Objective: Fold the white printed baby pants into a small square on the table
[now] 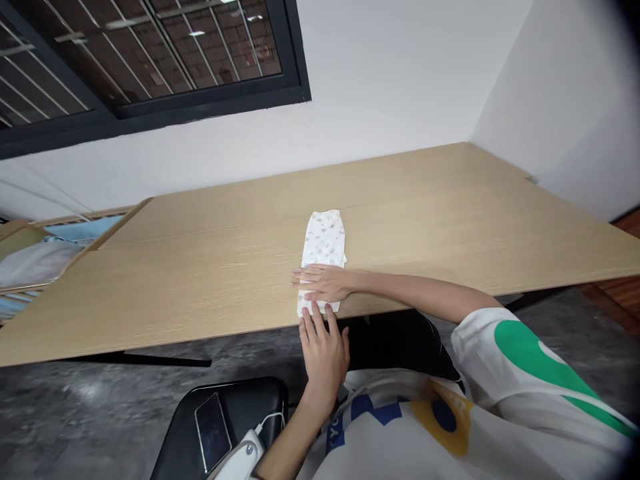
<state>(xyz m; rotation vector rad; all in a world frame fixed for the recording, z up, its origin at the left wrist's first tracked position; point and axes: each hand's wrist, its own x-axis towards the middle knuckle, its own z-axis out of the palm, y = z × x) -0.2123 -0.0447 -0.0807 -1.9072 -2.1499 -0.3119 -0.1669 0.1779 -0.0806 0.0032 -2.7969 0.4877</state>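
A white cloth piece with a small grey print (325,239), perhaps a folded garment, lies flat and lengthwise on the wooden table (210,267), close to its front edge. Across its lower part rests my right hand (324,283), palm down with the fingers stretched out to the left. My left hand (324,350) comes in from below, its fingers spread and its fingertips on the near end of the cloth. Neither hand grips the fabric. Part of the cloth is hidden under my right hand.
Left of my body is a black chair (265,400) with a phone (213,432) on it. A white device (243,459) with a cable is beside my left forearm. At the far left stands a wooden crib-like frame (115,233) with bedding. Behind the table are a wall and a barred window.
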